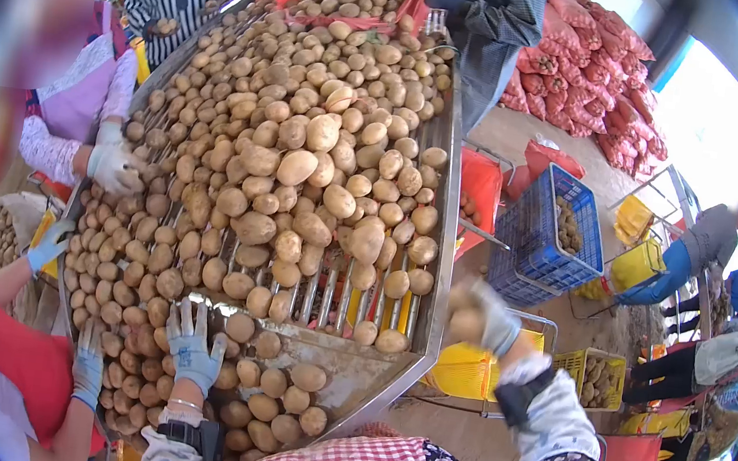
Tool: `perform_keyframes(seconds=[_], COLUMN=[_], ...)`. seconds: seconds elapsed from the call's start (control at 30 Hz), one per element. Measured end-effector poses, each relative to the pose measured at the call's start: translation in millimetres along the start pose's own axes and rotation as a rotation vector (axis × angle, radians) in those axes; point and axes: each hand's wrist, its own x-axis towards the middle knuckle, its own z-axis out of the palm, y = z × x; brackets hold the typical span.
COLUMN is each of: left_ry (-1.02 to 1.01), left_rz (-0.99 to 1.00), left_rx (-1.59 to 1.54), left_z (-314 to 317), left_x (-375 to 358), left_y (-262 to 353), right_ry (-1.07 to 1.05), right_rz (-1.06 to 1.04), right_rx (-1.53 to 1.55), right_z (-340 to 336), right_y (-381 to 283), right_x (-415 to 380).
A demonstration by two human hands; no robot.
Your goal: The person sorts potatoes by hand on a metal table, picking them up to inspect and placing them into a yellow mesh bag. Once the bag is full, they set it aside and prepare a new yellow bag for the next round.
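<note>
At far left, a co-worker's hand in a pale blue glove is held at the metal table's edge; the same co-worker's other gloved hand is laid against the potatoes; farther up, a white-gloved hand of another co-worker is rested on the potatoes; small round brown potatoes are spread over the table's left part; among them the left hand, in a pale blue-grey knit glove, is laid palm down, fingers spread; whether anything is gripped beneath the palm cannot be told; larger tan potatoes are heaped at centre, partly over shiny metal rollers; the sloped grey metal table rim is seen beside them; right hand, gloved alike, is blurred by motion, fingers curled about a blurred brown potato, near a yellow plastic basket; beyond, stacked blue plastic crates are seen; red mesh sacks are piled behind.
</note>
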Motion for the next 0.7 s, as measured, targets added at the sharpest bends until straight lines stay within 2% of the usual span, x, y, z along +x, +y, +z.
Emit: perform_keyframes(seconds=[0.03, 0.07, 0.1, 0.17, 0.2, 0.3, 0.37, 0.43, 0.53, 0.57, 0.6, 0.63, 0.7], left_ry=[0.010, 0.005, -0.014, -0.172, -0.118, -0.178, -0.212, -0.212, -0.024, 0.028, -0.016, -0.015, 0.165], left_rz=[0.016, 0.017, 0.048, -0.067, -0.044, -0.144, -0.193, -0.248, -0.305, -0.331, -0.408, -0.423, -0.443], left_rx=[0.011, -0.002, -0.009, -0.054, -0.066, -0.024, 0.002, 0.014, 0.142, 0.194, 0.189, 0.192, 0.183], left_z=[-0.4, 0.7, -0.3, -17.9, -11.1, -28.3, -38.6, -42.0, -27.1, -24.4, -31.5, -35.4, -41.9], left_x=[-3.4, -9.3, -18.9, -45.2, -65.8, -93.2, -92.9, -86.6, -88.9, -92.9, -92.6, -97.4, -111.7], left_y=[1.8, 4.9, 7.4, 28.2, 25.5, 34.6, 39.3, 27.9, -8.5, -17.6, -18.9, -16.4, -4.4], right_ry=[0.113, -0.075, 0.273, 0.662, 0.604, 0.438, 0.098, -0.228, -0.437, -0.561, -0.676, -0.694, -0.760], right_rz=[-0.211, -0.248, -0.523, -0.728, -0.687, -1.051, -1.142, -1.116, -1.019, -0.830, -0.635, -0.637, -0.792], right_rx=[-0.332, -0.144, -0.528, -0.529, -0.539, -1.083, -1.508, -1.815, -1.749, -1.778, -1.797, -1.798, -1.839], right_z=[-1.3, -39.6, -6.5, -22.0, -6.4, 45.3, 82.5, 100.9, 124.0, 125.4, 128.7, 131.7, 139.1], right_y=[-42.7, -80.2, -97.5, -113.7, -94.2, -22.2, 31.4, 74.1, 126.9, 151.1, 165.5, 170.4, 176.5], right_x=[5.5, 31.4, 21.0, 60.2, 73.0, 42.4, 26.6, 29.6, 26.9, 30.6, 32.4, 35.8, 41.4])
